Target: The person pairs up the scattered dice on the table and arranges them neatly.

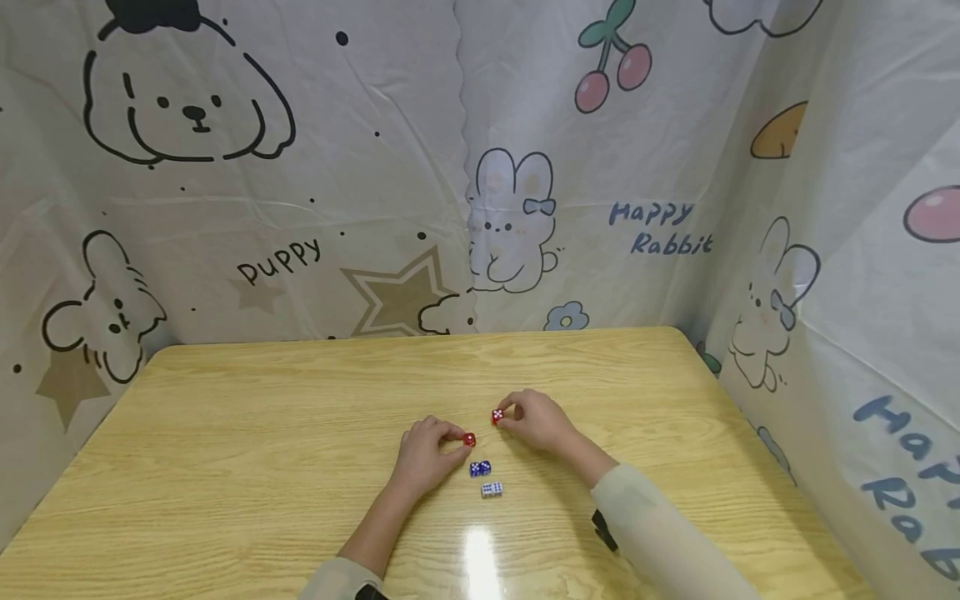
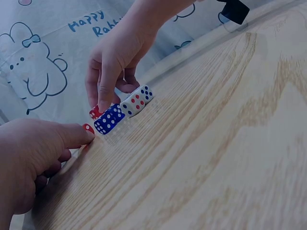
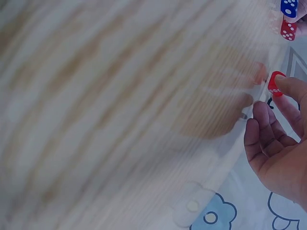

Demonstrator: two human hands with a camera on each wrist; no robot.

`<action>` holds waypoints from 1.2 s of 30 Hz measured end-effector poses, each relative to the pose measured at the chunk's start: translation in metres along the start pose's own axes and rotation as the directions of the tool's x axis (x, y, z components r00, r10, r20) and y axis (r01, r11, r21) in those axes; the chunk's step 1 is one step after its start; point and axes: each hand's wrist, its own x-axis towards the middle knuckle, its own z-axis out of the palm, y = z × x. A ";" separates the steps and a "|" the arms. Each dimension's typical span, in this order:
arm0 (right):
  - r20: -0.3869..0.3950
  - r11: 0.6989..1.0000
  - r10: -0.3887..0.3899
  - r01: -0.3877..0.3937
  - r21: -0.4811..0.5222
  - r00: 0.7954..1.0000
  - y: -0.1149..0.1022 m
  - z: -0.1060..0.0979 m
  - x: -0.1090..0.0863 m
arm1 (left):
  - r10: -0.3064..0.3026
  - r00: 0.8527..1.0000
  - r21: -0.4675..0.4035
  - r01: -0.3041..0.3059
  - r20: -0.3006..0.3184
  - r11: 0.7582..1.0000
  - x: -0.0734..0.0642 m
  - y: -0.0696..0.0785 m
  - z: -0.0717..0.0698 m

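My left hand [image 1: 426, 457] pinches a red die [image 1: 469, 439] between thumb and fingers, its single white pip facing up in the head view. To the right and slightly farther back, my right hand [image 1: 538, 419] grips a second red die [image 1: 497, 417] with thumb and fingertips. That die [image 3: 276, 84] is close over the tabletop in the right wrist view. Two blue dice [image 1: 480, 469] sit side by side, just nearer than the left hand's die. Nearer still, two white dice [image 1: 492, 490] with coloured pips form another side-by-side pair.
The dice are on a glossy wood-grain table [image 1: 225, 433]. Behind it hangs a pale cloth [image 1: 390, 167] printed with cartoon animals, and more of the same cloth encloses the left and right sides. Black bands show at both wrists.
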 end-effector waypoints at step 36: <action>0.011 0.997 -0.038 0.037 0.060 0.999 -0.010 -0.006 -0.018 | 0.002 1.000 -0.012 -0.002 -0.001 1.000 0.000 0.001 0.000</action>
